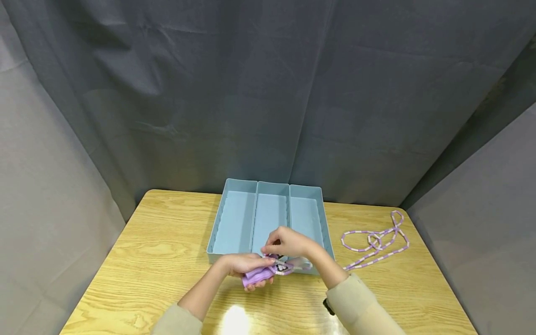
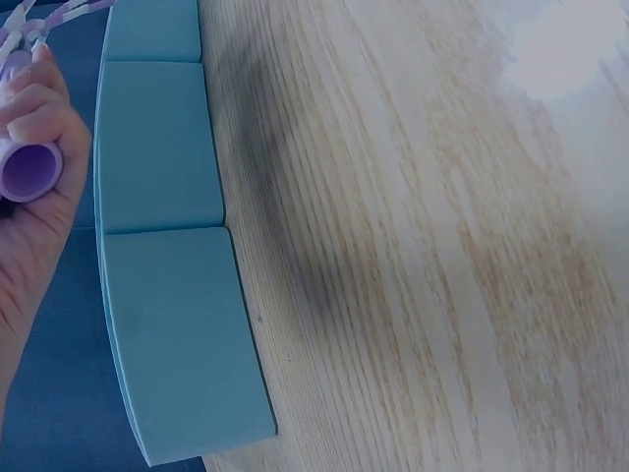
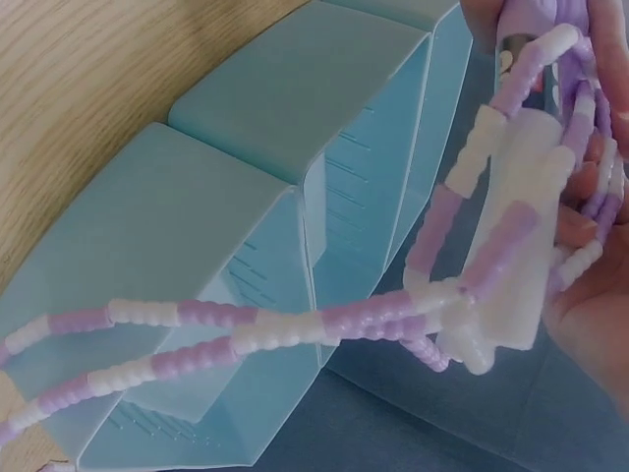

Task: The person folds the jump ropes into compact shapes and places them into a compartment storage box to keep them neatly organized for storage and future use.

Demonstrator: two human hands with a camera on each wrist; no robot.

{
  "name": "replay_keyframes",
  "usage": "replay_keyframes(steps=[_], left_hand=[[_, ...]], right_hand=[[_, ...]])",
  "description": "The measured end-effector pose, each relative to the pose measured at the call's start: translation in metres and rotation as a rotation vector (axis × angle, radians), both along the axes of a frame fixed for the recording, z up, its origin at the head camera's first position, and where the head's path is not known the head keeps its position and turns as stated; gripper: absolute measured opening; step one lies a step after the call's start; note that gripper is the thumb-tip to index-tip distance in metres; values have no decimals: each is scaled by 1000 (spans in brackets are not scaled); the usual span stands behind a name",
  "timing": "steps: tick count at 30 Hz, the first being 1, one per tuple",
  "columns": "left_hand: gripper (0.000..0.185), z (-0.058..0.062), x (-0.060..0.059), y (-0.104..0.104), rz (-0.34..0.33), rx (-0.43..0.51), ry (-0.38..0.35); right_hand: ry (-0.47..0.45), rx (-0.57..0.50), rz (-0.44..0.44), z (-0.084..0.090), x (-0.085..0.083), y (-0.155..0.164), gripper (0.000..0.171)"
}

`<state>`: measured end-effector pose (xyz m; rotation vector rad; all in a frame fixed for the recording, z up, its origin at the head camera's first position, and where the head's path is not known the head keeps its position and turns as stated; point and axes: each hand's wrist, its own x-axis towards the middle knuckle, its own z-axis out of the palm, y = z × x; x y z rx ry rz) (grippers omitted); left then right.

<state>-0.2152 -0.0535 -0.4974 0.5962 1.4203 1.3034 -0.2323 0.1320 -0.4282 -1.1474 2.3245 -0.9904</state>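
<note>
Grey cloth drapes (image 1: 268,93) hang behind and to both sides of a light wood-grain bench (image 1: 138,260). At the bench centre sits a pale blue tray (image 1: 217,223) with three long compartments side by side, running from 6 to 12 o'clock; all three show bare floors in the head view. Both hands meet at the tray's near wall, roughly 6 o'clock of the tray. Left hand (image 1: 247,265): fingers curled around purple jump-rope handles (image 1: 257,275), which stick out toward 6 o'clock below the hand; the left wrist view shows the open round end of one purple handle (image 2: 29,169) held against the palm, with the tray's outer wall just beside it. Right hand (image 1: 289,242): fingers bent, pinching the beaded rope (image 1: 281,266) just above the handles, at the tray's near rim. The right wrist view shows several turns of purple-and-white beads (image 3: 491,236) lying across a pale handle (image 3: 511,295), with two strands trailing off toward 8 o'clock past the tray. The free length of rope (image 1: 374,242) lies in loose loops on the bench at about 3 o'clock of the tray, well apart from it, one strand leading back to the hands. Cream sleeves (image 1: 360,302) cover both forearms.
</note>
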Motion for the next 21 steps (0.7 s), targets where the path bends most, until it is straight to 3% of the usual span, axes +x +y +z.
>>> replay_keyframes(steps=[8, 11, 15, 21], left_hand=[[73, -3, -1, 3, 48, 4, 38], [76, -4, 0, 5, 47, 12, 21], [73, -4, 0, 7, 44, 15, 1], [54, -1, 0, 5, 46, -19, 19]], right_hand=[[9, 5, -60, 3, 2, -3, 18], [14, 2, -66, 4, 3, -3, 18], [11, 11, -69, 5, 3, -3, 18], [46, 62, -31, 6, 1, -1, 20]])
